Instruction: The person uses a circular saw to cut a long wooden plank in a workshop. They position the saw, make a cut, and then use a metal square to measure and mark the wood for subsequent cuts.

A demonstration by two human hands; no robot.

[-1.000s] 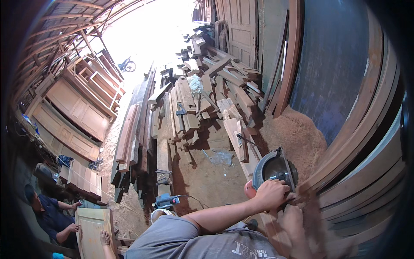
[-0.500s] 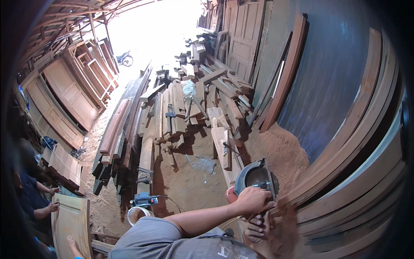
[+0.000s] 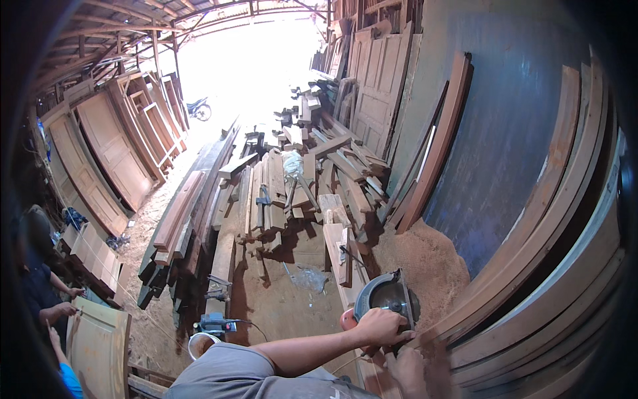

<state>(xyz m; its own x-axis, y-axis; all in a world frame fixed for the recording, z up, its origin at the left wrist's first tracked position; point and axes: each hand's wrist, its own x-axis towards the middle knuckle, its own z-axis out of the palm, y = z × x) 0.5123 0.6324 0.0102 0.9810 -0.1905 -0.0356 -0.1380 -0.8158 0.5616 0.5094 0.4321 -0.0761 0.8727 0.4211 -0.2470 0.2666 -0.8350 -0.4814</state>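
Observation:
My left hand [image 3: 382,326] is closed on a circular saw [image 3: 392,299] with a dark guard and red motor housing, at the lower centre right. The saw sits over a long light wooden board [image 3: 339,279]. Below it my right hand [image 3: 405,369] is closed and blurred, close under the saw; what it holds is hidden. A short wood piece with a dark clamp-like bar [image 3: 344,259] lies on the board beyond the saw. Sawdust [image 3: 432,253] is heaped to the saw's right.
Long planks [image 3: 179,219] and a lumber pile [image 3: 286,186] lie ahead. Tall boards [image 3: 558,173] lean at right. A blue power tool [image 3: 216,324] and white bucket [image 3: 199,344] are left of me. Two or more people [image 3: 53,319] handle a panelled door [image 3: 96,349] at lower left.
The view has shifted, so the room and saw sit lower in the picture, the saw also further left. My left hand stays on the saw. The people's hands at the door have moved slightly.

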